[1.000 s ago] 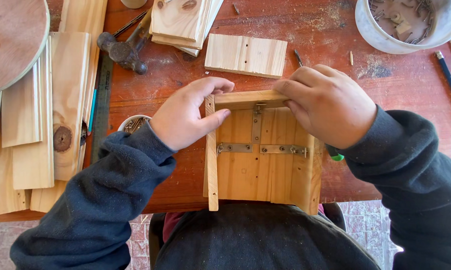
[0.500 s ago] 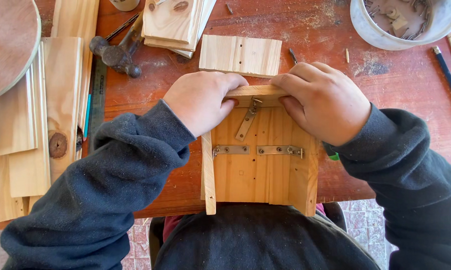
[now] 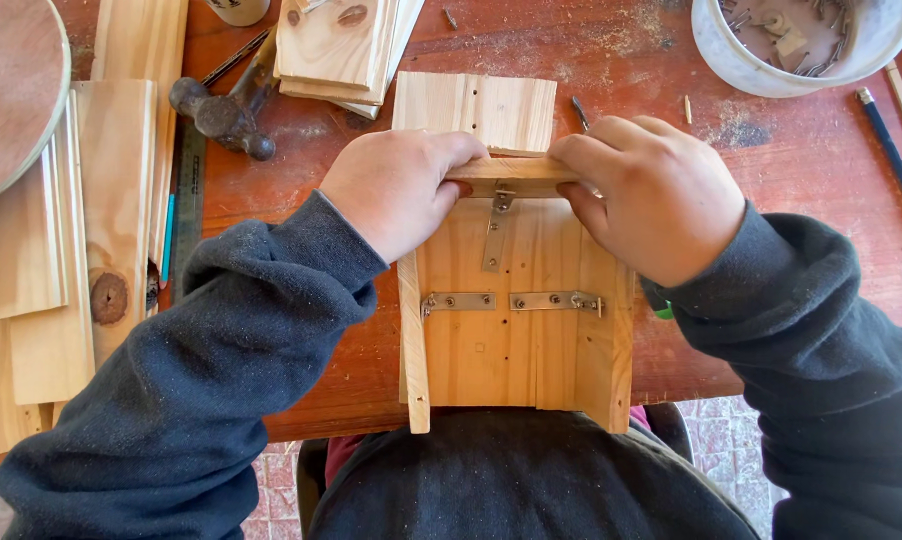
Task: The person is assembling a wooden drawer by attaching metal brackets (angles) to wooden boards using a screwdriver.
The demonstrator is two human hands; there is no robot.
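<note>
A small open wooden box of pale planks rests on the near edge of the reddish table and against my lap. Metal strips are screwed across its inner face, and one hangs at an angle near its top. My left hand grips the box's far top-left corner. My right hand grips the far top-right corner and covers part of the right wall. Both thumbs press on the top board.
A loose square plank lies just beyond the box. Stacked boards and a hammer are at the upper left. Long planks and a round wooden disc fill the left side. A white bowl of hardware and pencils sit at the right.
My left hand has slid up over the top-left corner, and both hands have closed in on the top board. The angled metal strip has swung.
</note>
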